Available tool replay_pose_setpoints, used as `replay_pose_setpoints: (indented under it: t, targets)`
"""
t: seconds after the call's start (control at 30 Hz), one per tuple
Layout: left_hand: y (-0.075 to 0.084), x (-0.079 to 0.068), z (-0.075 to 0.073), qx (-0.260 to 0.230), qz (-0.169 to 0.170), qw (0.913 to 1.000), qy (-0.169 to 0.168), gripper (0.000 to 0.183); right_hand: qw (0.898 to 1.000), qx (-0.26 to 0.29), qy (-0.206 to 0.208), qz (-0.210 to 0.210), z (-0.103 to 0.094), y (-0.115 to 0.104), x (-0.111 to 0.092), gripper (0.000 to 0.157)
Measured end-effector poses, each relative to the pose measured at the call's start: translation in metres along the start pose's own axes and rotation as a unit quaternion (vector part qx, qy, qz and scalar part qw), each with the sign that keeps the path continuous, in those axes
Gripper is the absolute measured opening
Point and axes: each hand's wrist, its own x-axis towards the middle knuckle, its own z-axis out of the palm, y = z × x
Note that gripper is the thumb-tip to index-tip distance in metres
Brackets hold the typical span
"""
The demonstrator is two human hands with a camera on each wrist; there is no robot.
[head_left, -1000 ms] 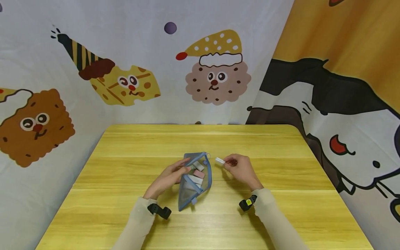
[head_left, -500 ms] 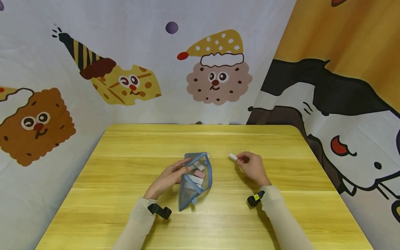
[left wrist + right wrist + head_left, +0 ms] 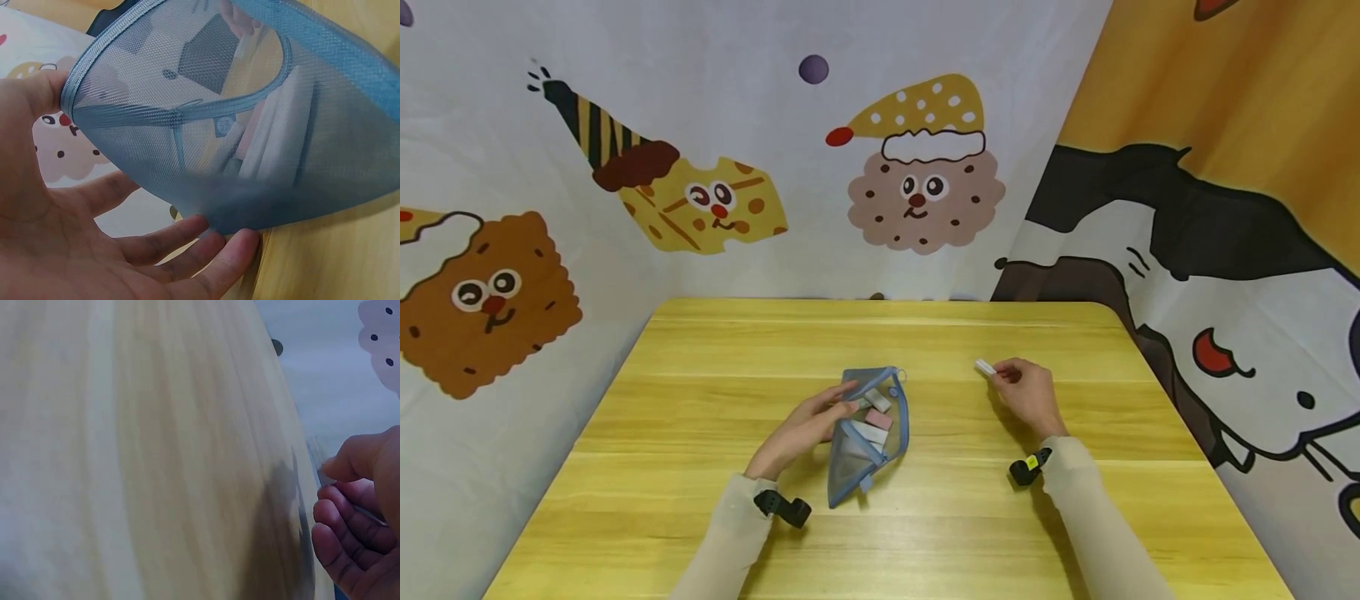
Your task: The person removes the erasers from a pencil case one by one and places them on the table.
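Observation:
A blue mesh zipper pouch stands unzipped in the middle of the table. My left hand holds it by its left side, thumb at the mouth's edge and fingers against the outside of the mesh. Inside show a pink block, a greyish block and a white block; the left wrist view shows them through the mesh. To the right of the pouch, above the table, my right hand pinches a small white block between thumb and fingertips. In the right wrist view that block is blurred beside the thumb.
The wooden table has its far edge against a white cartoon curtain. An orange printed curtain hangs at the right. Each wrist wears a small black camera, the left one close to the pouch's lower end.
My right hand has moved away from the pouch, to the right and slightly farther back, with the small white block in its fingertips. The left hand and the pouch have stayed in place.

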Motion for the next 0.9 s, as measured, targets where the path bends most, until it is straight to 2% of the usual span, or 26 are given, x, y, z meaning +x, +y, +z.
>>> replay_pose_setpoints:
  t: [0.37,0.6,0.9]
  targets:
    - [0.001,0.0,0.001,0.002,-0.004,1.0,-0.007,0.059,0.999,-0.032,-0.002,0.015,-0.007,0.01,0.011,0.025]
    - [0.001,-0.001,0.0,-0.001,-0.003,0.9999,-0.014,0.059,0.999,-0.034,-0.022,0.034,-0.004,0.009,0.013,0.024]
    - [0.0,0.0,-0.001,-0.006,-0.009,0.9998,-0.019,0.061,0.998,-0.047,-0.037,0.034,-0.005,0.004,0.013,0.026]
